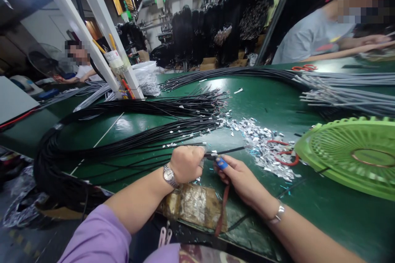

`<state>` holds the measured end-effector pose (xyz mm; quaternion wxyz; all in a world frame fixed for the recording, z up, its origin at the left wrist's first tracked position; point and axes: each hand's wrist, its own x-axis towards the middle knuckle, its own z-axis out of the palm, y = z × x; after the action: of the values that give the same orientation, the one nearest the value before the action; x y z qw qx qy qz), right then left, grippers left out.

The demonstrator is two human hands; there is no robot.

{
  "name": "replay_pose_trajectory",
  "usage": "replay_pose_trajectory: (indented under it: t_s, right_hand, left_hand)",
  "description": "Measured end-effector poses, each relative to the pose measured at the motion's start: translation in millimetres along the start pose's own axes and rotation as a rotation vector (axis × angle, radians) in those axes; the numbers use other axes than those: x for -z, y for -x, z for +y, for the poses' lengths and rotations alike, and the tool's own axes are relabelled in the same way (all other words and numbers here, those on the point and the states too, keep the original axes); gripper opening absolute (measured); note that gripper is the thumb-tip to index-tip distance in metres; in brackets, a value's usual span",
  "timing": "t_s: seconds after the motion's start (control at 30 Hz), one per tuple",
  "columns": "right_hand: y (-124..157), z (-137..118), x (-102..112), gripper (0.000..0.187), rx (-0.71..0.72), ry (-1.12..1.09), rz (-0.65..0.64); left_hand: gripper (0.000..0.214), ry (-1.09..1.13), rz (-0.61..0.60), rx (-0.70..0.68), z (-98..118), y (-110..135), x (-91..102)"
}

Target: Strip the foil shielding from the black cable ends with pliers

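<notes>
My left hand (187, 163), wearing a wristwatch, is closed in a fist around a black cable (211, 157). Just right of it, my right hand (236, 172) pinches at the same cable's end, with blue tape (221, 163) wrapped on one digit. A thin dark strip (233, 150) sticks out to the right above my right fingers. Below that hand hangs a reddish-brown strip (222, 213); whether the hand grips it is hidden. Behind my hands lies a bundle of black cables (145, 137), some with bared ends.
Silvery foil scraps (262, 144) are heaped on the green table (265, 107), beside red-handled tools (288, 158). A green fan (354, 154) stands at right. Grey cables (348, 94) lie behind it. A taped cardboard piece (197, 205) sits at the near edge. Two other people work farther off.
</notes>
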<state>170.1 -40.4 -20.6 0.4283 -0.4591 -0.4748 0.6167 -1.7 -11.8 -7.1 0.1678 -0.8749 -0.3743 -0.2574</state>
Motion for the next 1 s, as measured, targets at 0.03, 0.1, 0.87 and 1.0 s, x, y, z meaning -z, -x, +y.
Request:
replay_pose_trajectory:
  t_s: [0.03,0.1,0.87,1.0]
  right_hand:
    - [0.4,-0.7,-0.9,0.055,-0.007,-0.019,0.006]
    - [1.1,-2.0,-2.8,0.055,-0.028,-0.059,0.023]
    - [-4.1,-6.0,21.4,0.021,0.506,0.473,0.173]
    - [-4.9,-2.0,21.6,0.014,0.525,0.575,0.165]
  left_hand:
    - [0.024,-0.004,0.01,-0.006,0.1,-0.3,0.4]
    - [0.024,-0.016,0.023,-0.011,0.3,-0.7,0.7]
    - [0.014,0.257,-0.206,0.162,-7.0,-4.2,4.6]
    - [0.013,0.279,-0.294,0.105,-7.0,-4.8,5.1]
